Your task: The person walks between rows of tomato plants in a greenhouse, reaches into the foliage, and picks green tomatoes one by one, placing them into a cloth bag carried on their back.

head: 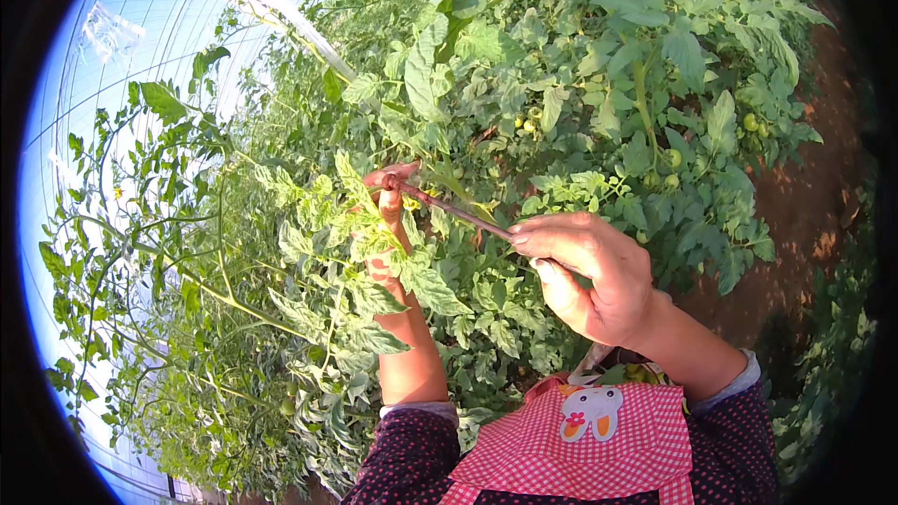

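Observation:
My right hand (589,270) pinches one end of a thin dark strip (459,214), a tie or cord, stretched towards my left hand. The strip's far end forms a small loop or knot at the fingers of my left hand (389,189), which is raised among tomato leaves (379,245) that partly cover its palm and wrist. A green tomato stem (456,186) runs just behind the strip. A yellow flower (410,203) shows beside my left fingers.
Dense tomato plants surround my hands, with green tomatoes (663,172) at the right. Long vine stems (238,305) reach across the left. A pale strap or pole (287,10) slants from the top. Brown soil (793,224) lies at the right; greenhouse film (91,77) is at the upper left.

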Motion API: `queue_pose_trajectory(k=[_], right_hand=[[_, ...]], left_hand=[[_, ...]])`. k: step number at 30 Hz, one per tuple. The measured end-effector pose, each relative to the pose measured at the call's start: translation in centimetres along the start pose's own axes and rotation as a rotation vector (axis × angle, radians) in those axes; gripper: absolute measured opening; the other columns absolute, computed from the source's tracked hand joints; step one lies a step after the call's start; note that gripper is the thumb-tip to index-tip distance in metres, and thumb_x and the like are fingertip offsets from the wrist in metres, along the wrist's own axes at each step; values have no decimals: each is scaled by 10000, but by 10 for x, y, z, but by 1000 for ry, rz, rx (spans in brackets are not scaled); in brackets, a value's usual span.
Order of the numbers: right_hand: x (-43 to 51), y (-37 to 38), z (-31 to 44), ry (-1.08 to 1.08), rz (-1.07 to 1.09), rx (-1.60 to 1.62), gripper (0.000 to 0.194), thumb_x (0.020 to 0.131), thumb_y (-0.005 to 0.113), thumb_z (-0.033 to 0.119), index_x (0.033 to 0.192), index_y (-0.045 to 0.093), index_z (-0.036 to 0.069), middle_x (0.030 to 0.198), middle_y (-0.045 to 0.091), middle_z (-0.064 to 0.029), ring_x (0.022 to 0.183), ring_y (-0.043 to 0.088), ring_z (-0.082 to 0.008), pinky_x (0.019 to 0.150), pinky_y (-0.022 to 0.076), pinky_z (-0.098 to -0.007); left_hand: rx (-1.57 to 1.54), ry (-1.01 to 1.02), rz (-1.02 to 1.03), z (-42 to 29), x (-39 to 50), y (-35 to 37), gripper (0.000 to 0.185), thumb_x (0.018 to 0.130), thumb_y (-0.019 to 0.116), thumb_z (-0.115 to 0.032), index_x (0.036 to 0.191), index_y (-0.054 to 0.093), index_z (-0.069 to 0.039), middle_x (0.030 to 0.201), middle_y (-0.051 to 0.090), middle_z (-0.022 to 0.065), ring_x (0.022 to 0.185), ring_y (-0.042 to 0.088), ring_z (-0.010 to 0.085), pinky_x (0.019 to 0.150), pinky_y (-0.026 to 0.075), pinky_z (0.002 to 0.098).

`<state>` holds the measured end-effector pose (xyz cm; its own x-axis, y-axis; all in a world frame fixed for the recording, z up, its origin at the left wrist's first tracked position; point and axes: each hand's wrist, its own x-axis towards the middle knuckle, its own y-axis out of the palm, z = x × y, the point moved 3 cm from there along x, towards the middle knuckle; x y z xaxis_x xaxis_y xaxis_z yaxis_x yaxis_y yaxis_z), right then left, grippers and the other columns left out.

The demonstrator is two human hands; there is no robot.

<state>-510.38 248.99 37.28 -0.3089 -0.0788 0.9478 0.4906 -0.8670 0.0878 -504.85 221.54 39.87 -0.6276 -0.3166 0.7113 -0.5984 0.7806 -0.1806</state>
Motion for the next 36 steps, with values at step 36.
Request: queue_pose_trajectory(k=[36], right_hand=[[-145,-166,-1,812,-470,-282,303,1029,430,293,940,565,37,722,545,-13,596,473,-76,566,414,-213]], left_hand=[[-271,-644,314,41,-152,109,170,937,632,-170,968,644,-3,834,673,42,743,623,101,682,508,249]])
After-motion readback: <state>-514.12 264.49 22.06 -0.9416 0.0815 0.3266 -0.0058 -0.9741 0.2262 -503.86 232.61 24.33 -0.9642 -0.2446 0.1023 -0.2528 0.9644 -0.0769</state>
